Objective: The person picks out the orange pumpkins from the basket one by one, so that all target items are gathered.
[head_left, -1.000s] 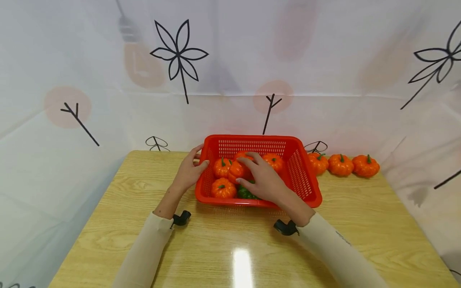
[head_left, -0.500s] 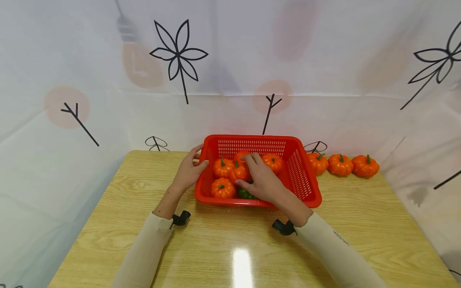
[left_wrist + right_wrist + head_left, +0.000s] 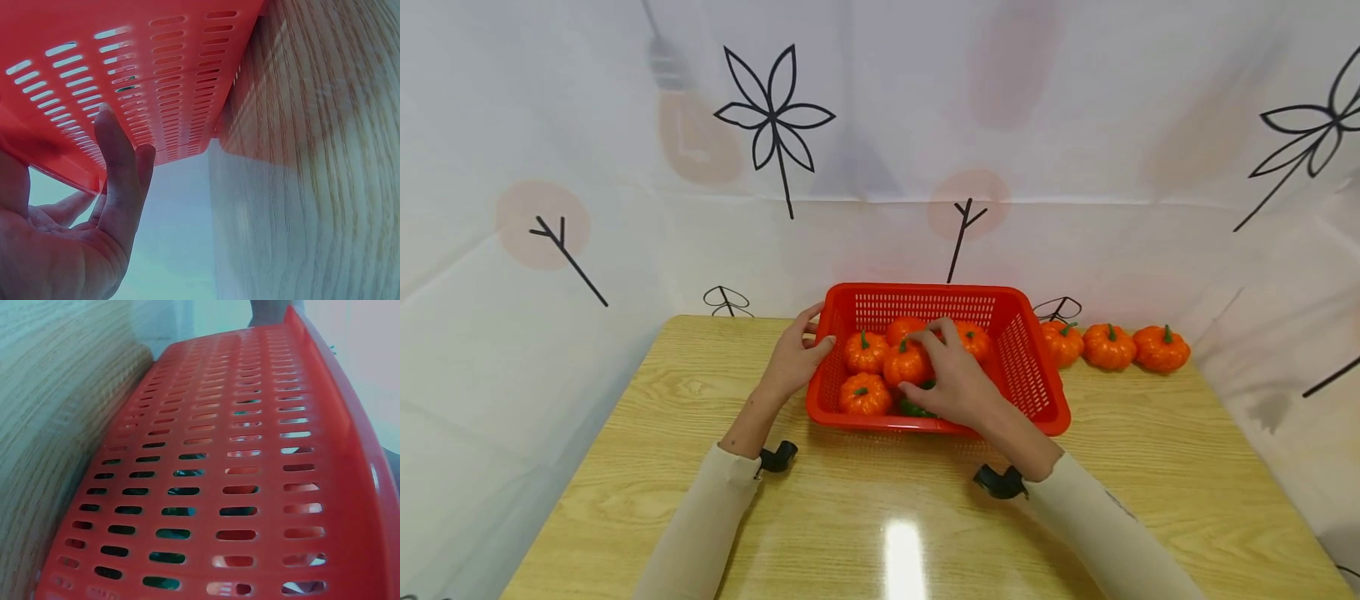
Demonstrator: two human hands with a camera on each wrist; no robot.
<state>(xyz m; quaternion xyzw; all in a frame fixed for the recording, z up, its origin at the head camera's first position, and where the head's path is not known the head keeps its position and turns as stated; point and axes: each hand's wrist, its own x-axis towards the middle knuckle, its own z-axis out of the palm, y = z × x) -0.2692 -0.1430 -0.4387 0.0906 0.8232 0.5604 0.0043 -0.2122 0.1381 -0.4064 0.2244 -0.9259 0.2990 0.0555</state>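
A red plastic basket (image 3: 925,422) with slotted walls stands on the table. My left hand (image 3: 793,358) holds its left rim, thumb near the top edge and fingers along the outer wall, as the left wrist view also shows. My right hand (image 3: 958,379) reaches over the front rim. Its thumb and fingers curve around the right side of a small orange pumpkin (image 3: 905,364) with a green stem. Beside it lie more orange pumpkins (image 3: 865,394), and a green one (image 3: 917,405) is partly covered by my right hand. The right wrist view shows the basket's slotted wall (image 3: 206,447), not my fingers.
Three orange pumpkins (image 3: 1110,346) stand in a row right of the basket, at the back of the wooden table (image 3: 820,517). A white patterned cloth (image 3: 880,167) hangs behind the table.
The pumpkin at my right hand has shifted slightly right and turned more upright, its stem now pointing up. My right hand has moved a little right with it. My left hand stays at the rim.
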